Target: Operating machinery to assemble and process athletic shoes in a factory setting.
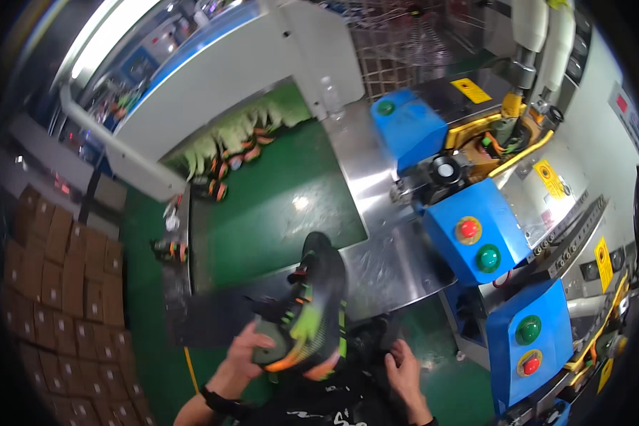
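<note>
My left hand (245, 358) is closed around the near end of a sneaker (312, 298), by a greyish-green rounded piece. The sneaker is black with bright green and orange patches, tilted with its toe pointing away from me. Loose black laces stick out on its left side. Lower right, my right hand (403, 373) has its fingers bent against a dark object (376, 337) in front of my black shirt. That object's kind is too dark to make out.
Several sneakers (245, 153) sit on a green conveyor by a strip curtain (227, 135). Another sneaker (169, 250) lies on the metal ledge at left. Blue control boxes (476, 231) with red and green buttons stand right, beside a machine (504, 142). Brown cartons (64, 284) are stacked left.
</note>
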`<state>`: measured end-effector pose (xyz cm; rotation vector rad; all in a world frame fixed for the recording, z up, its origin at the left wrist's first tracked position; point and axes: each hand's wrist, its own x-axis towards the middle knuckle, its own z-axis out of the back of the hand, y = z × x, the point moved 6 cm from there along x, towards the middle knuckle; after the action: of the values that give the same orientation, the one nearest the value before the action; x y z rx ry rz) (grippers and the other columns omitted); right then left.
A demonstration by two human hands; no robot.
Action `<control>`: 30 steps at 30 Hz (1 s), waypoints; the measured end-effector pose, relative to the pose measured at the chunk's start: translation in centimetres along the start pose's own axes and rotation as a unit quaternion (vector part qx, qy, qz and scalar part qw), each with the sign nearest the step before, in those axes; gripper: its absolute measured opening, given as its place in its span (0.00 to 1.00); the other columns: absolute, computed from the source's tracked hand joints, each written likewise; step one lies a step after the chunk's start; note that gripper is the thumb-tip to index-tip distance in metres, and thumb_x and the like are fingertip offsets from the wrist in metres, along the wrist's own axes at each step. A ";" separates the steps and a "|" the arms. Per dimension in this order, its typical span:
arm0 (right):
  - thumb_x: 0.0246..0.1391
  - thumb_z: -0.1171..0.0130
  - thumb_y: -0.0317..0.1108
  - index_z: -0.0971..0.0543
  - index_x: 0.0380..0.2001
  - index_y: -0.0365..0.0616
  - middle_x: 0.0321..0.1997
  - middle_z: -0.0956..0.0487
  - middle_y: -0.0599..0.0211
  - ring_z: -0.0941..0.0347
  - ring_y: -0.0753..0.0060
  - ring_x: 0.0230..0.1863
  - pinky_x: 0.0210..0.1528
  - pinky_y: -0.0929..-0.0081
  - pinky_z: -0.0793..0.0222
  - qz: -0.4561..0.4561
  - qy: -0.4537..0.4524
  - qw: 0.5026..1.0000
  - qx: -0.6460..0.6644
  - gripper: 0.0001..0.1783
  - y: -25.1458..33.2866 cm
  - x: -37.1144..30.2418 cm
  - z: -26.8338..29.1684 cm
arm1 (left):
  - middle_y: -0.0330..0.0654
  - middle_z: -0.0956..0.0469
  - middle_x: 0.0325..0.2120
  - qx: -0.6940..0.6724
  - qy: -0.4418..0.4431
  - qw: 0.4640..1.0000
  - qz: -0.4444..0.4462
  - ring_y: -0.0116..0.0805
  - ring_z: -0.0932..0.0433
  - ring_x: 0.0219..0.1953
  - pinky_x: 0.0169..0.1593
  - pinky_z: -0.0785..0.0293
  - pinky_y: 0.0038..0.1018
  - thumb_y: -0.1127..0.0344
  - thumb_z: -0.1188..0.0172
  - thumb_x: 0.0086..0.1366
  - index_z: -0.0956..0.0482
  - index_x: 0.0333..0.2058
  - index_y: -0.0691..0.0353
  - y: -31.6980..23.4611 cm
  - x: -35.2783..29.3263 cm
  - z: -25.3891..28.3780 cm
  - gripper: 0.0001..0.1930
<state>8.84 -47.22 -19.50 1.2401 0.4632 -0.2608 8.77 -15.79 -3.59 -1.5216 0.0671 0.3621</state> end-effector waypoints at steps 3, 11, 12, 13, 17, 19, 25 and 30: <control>0.52 0.39 0.30 0.29 0.53 0.35 0.50 0.22 0.49 0.23 0.60 0.53 0.52 0.67 0.28 0.047 0.044 0.998 0.023 0.25 0.5 -0.7 -2.3 | 0.47 0.25 0.39 -0.238 -0.158 0.950 0.129 0.42 0.22 0.41 0.48 0.23 0.37 0.78 0.45 0.44 0.32 0.46 0.64 2.1 -2.8 6.2 0.25; 0.49 0.33 0.34 0.54 0.68 0.35 0.70 0.47 0.42 0.52 0.50 0.72 0.69 0.58 0.49 0.065 0.048 0.984 0.156 0.51 6.2 7.1 -10.5 | 0.49 0.31 0.48 0.186 -0.131 0.974 0.013 0.42 0.30 0.52 0.57 0.34 0.33 0.75 0.41 0.45 0.42 0.58 0.64 14.1 9.2 11.4 0.38; 0.47 0.32 0.35 0.55 0.68 0.34 0.71 0.49 0.40 0.55 0.49 0.73 0.70 0.59 0.52 0.038 0.038 0.988 0.146 0.54 6.1 8.4 -13.5 | 0.52 0.32 0.50 0.255 -0.086 0.958 0.098 0.45 0.30 0.54 0.59 0.35 0.35 0.74 0.40 0.45 0.44 0.61 0.64 16.8 10.4 11.5 0.41; 0.46 0.31 0.36 0.57 0.69 0.34 0.71 0.52 0.38 0.58 0.48 0.74 0.71 0.60 0.55 0.024 0.026 0.993 0.110 0.56 6.1 9.5 -16.6 | 0.52 0.32 0.50 0.232 -0.091 0.965 0.086 0.45 0.30 0.54 0.59 0.35 0.35 0.74 0.40 0.45 0.44 0.61 0.64 18.3 11.0 11.9 0.41; 0.40 0.36 0.28 0.45 0.63 0.28 0.63 0.38 0.39 0.43 0.46 0.67 0.68 0.64 0.49 0.031 -0.029 0.999 -0.018 0.46 7.5 14.0 -25.8 | 0.57 0.37 0.57 0.151 -0.061 0.985 0.066 0.50 0.37 0.61 0.64 0.41 0.36 0.73 0.38 0.46 0.54 0.65 0.63 21.9 10.9 11.2 0.47; 0.39 0.40 0.24 0.43 0.61 0.30 0.54 0.30 0.47 0.33 0.54 0.56 0.61 0.67 0.39 0.068 -0.075 0.991 -0.084 0.43 9.2 14.8 -25.9 | 0.57 0.39 0.58 0.164 -0.046 0.984 0.043 0.50 0.38 0.62 0.64 0.42 0.36 0.73 0.38 0.46 0.54 0.65 0.63 21.9 11.0 10.9 0.48; 0.38 0.38 0.23 0.35 0.54 0.33 0.46 0.25 0.59 0.28 0.68 0.48 0.52 0.67 0.30 -0.149 -0.039 0.963 0.223 0.35 7.4 9.8 -20.6 | 0.45 0.31 0.44 0.094 0.065 0.987 0.111 0.36 0.28 0.48 0.52 0.27 0.34 0.76 0.40 0.45 0.43 0.57 0.62 17.9 14.1 13.8 0.38; 0.37 0.35 0.23 0.36 0.57 0.37 0.50 0.27 0.65 0.31 0.71 0.52 0.56 0.69 0.34 -0.031 -0.153 0.881 0.447 0.39 7.5 -3.9 -16.6 | 0.48 0.32 0.51 -0.022 0.248 0.947 0.202 0.44 0.28 0.53 0.56 0.28 0.36 0.83 0.47 0.41 0.49 0.63 0.63 11.7 12.6 11.3 0.45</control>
<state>5.41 -29.38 -15.41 2.0416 0.0813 -0.7747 15.44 -2.17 -17.59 -1.6105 0.7826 0.2952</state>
